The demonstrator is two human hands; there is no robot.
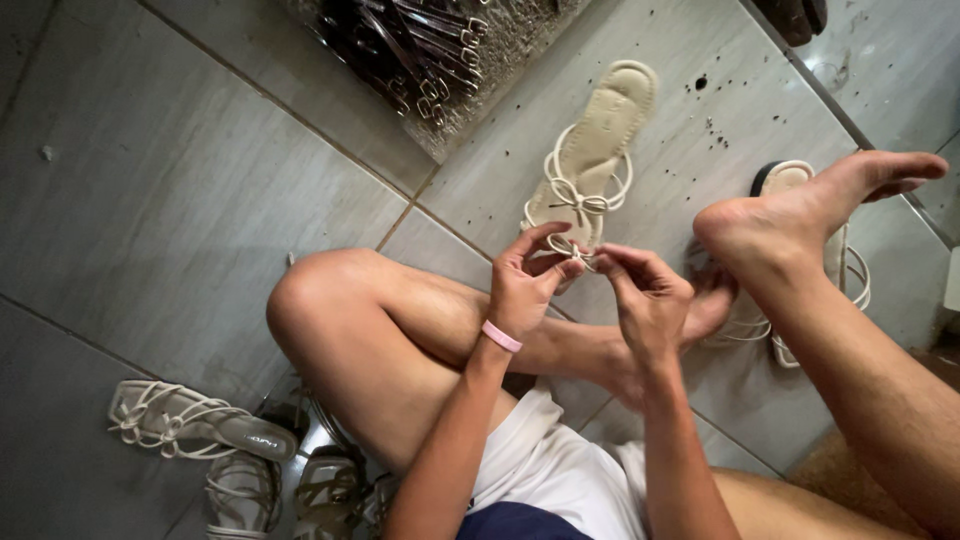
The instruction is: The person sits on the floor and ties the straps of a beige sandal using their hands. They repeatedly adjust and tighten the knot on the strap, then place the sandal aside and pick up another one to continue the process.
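Observation:
A cream strappy sandal (598,135) lies sole-up on the grey tile floor in front of me. My left hand (525,282), with a pink band on the wrist, pinches one of its thin cream straps (578,252) at the near end. My right hand (645,295) pinches the same strap from the other side, fingertips almost meeting the left. Both hands hover above my crossed bare legs. A second cream sandal (845,270) lies under my raised right foot (800,215).
Several pale strappy sandals (195,425) lie heaped at the lower left by my knee. A pile of dark straps with metal buckles (420,45) sits at the top on a speckled surface. A dark shoe (795,15) shows at the top right.

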